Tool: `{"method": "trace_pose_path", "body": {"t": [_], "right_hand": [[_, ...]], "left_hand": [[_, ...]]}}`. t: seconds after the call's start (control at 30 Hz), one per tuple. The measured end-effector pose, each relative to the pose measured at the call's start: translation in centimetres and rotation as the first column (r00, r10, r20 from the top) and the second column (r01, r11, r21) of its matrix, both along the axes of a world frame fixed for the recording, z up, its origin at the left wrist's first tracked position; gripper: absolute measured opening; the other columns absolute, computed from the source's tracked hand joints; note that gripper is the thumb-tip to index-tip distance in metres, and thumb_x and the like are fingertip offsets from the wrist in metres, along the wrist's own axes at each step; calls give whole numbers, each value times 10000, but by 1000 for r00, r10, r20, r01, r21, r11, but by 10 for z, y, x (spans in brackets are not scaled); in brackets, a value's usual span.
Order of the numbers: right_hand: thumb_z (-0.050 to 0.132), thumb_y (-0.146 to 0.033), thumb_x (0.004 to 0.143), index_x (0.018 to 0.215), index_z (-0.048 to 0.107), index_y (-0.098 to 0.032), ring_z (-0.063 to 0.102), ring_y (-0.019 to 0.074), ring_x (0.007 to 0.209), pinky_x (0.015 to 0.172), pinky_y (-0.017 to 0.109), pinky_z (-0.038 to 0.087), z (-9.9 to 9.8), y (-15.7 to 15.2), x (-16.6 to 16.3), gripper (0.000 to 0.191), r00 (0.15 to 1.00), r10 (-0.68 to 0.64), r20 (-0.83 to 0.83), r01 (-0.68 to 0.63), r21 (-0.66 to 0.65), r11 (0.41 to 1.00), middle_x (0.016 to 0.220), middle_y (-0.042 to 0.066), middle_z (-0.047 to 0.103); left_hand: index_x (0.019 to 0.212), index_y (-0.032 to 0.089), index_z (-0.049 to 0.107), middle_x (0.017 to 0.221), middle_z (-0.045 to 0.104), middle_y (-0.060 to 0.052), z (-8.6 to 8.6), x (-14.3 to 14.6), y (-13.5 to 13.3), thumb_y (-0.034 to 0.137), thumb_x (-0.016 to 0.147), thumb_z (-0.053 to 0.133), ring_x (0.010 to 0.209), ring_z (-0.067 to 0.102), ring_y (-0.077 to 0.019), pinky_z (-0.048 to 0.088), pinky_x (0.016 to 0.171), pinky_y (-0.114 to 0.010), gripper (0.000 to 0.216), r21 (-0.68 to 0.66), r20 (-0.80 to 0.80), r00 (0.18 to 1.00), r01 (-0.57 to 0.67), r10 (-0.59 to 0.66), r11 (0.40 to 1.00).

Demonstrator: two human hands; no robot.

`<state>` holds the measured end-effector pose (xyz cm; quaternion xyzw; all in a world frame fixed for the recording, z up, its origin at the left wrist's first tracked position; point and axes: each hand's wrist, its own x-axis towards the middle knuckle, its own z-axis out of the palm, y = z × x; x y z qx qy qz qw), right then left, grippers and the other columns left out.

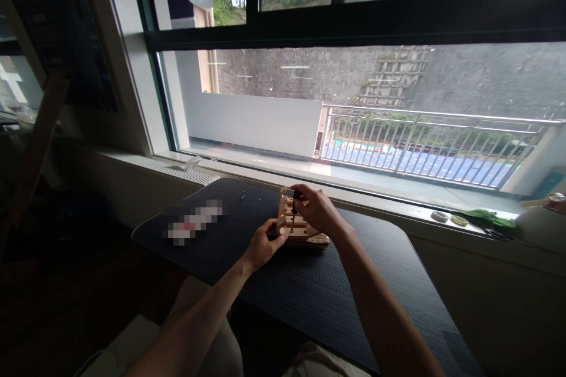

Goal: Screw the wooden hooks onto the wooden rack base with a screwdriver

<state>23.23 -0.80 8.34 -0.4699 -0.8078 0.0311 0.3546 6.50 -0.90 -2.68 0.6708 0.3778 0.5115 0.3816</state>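
On the dark table sits a light wooden piece (pixel 305 235) with slats and a rounded left edge. My left hand (pixel 264 243) grips its near left corner, fingers closed on the wood. Above the piece, my right hand (pixel 315 207) is closed round the dark handle of a screwdriver (pixel 293 219). The screwdriver stands nearly upright, its shaft pointing down to the near part of the wooden piece. Whether its tip sits in a screw is too small to tell. Small dark holes or screw heads dot the wood.
The black table (pixel 354 283) has rounded corners and stands against the window sill. A blurred-out pale item (pixel 194 222) lies on its left, with small bits such as a screw (pixel 243 196) towards the back. Tape rolls (pixel 440 216) and a green bundle (pixel 484 219) rest on the sill at right.
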Motion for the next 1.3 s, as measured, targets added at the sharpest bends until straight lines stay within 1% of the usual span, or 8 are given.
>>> {"method": "trace_pose_path", "body": {"t": [0.13,0.47,0.7,0.97,1.07,1.2,1.23,1.3], "right_hand": [[514,-203,811,1145,563,-255,634,175,787,655,253,449,3,-1,0,342,1000,14,-3,-14,-8,1000,838,27,694],[546,-243,802,1117,577,-249,634,172,726,634,256,453,0,2,1,317,1000,-16,-19,16,8,1000,797,21,692],[491,-220,830,1123,609,-241,643,179,780,676,258,459,2,2,0,316,1000,6,-27,-5,31,1000,868,36,704],[514,-251,832,1106,619,-228,644,186,795,685,267,467,1,5,2,295,999,16,-43,-14,41,999,870,40,706],[504,-242,837,1126,615,-224,638,181,792,689,264,460,1,4,0,311,999,9,-42,-7,56,998,882,45,702],[488,-217,837,1175,598,-239,624,165,814,709,253,447,0,3,-1,356,999,23,-26,-21,67,998,1008,44,686],[486,-213,835,1171,602,-243,623,159,807,708,248,445,0,2,0,357,999,31,-19,-29,65,997,1015,39,685],[473,-209,839,1163,612,-247,623,148,755,687,240,442,1,2,1,355,999,44,-7,-44,54,998,949,25,701]], "left_hand": [[953,176,603,904,655,-25,0,-1,-1,290,753,617,844,614,-169,480,778,-262,230,-4,3,1000,7,-7,1000],[1001,179,602,945,663,-33,-3,0,2,286,753,614,871,617,-177,479,808,-281,271,3,-7,1000,4,-4,1000],[965,182,604,938,661,-24,-2,-1,2,287,750,622,868,619,-170,482,788,-260,239,-2,-12,1000,4,-4,1000],[966,178,598,942,653,-29,-2,-1,2,286,757,617,861,616,-169,481,776,-255,236,-1,-10,1000,5,-5,1000],[977,177,594,943,655,-33,-3,0,2,284,760,616,849,618,-170,482,770,-259,243,3,-14,1000,5,-5,1000],[972,174,593,916,656,-30,-3,-1,2,281,760,618,840,617,-170,478,771,-259,239,10,-23,1000,8,-7,1000],[969,174,593,915,655,-29,-3,-1,2,280,761,617,842,616,-170,477,774,-260,234,11,-25,1000,8,-7,1000],[968,174,593,925,652,-31,-4,-1,3,278,762,616,855,614,-173,473,782,-262,231,10,-27,1000,5,-5,1000]]}}
